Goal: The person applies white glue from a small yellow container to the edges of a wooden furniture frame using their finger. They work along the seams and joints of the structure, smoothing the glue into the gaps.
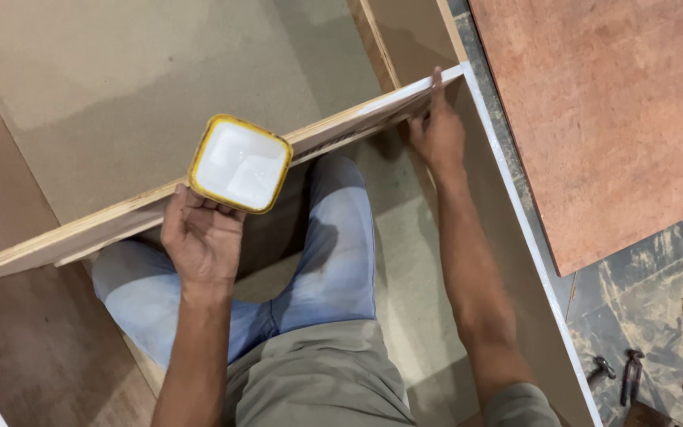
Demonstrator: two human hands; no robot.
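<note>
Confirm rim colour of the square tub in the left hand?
Yellow rim on the square tub, white inside; left hand holds it. Head view.

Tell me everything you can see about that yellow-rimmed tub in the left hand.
The tub is a small square container with rounded corners and a yellow rim, filled almost to the brim with a glossy white liquid or paste. It has no lid. The left hand holds it from below, roughly level, just over the raw edge of the plywood board. What the walls are made of cannot be told.
</note>
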